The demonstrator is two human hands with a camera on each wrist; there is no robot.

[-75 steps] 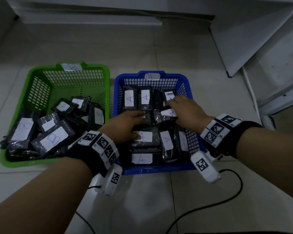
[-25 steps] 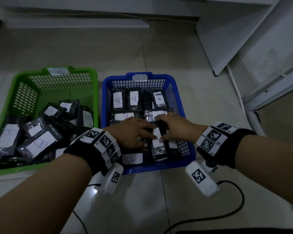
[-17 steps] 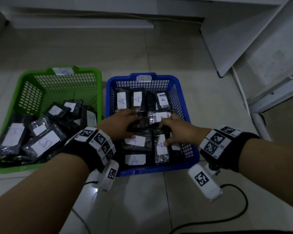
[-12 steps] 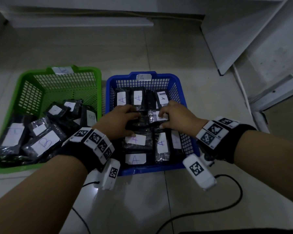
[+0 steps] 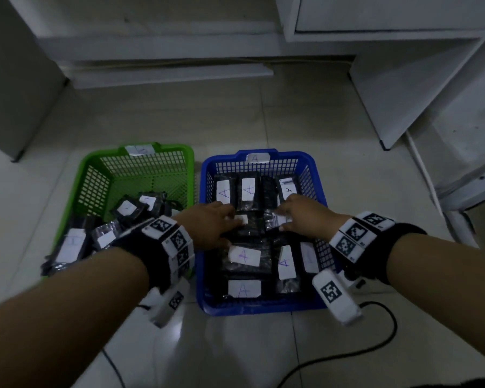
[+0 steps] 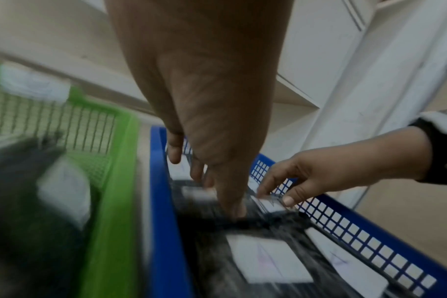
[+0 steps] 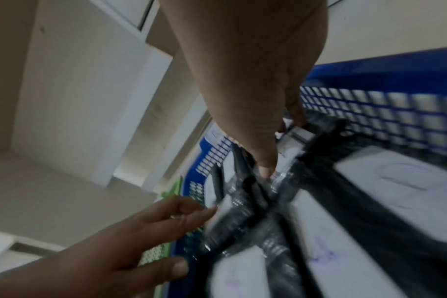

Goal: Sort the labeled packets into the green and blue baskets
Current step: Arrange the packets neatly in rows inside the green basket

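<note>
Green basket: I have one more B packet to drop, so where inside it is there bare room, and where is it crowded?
The green basket shows bare mesh floor across its far half, bordered by the back wall with the paper tag and both side walls. Its near half is piled with packets. The blue basket is packed edge to edge, with the left hand and right hand on its middle packets.

The green basket (image 5: pixel 90 175) and blue basket (image 5: pixel 205 247) are lattice plastic. The packets (image 5: pixel 247 259) are glossy crinkled film with matt paper labels (image 5: pixel 244 288). The floor (image 5: pixel 235 348) is smooth, shiny tile.
</note>
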